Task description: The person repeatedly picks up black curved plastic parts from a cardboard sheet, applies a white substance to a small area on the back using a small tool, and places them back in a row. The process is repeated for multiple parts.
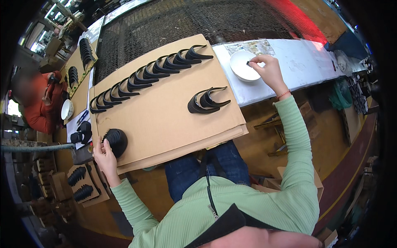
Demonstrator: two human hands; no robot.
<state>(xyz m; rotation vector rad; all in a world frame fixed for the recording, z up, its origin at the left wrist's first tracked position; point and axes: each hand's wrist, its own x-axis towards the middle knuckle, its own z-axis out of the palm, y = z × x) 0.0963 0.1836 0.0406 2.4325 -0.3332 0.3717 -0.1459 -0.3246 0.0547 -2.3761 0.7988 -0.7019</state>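
Observation:
My left hand [105,158] is at the near left corner of the cardboard sheet [173,107], its fingers and thumb closed on the edge of a nested stack of black curved pieces [117,142]. Over a white bowl [245,76] my right hand [268,71] pinches a small black piece [248,63] between thumb and fingertips. A long overlapping row of black crescent-shaped pieces [142,80] runs diagonally across the cardboard. Apart from it, nearer the right edge, two more black crescent pieces [203,103] lie one within the other.
Beyond the cardboard stretches a dark mesh conveyor [173,22], lit red at the far right. The bowl stands on a white table [297,62]. At the left a co-worker in red [43,103] sits near another white bowl [67,109]. Black stacks [82,193] lie on low cardboard.

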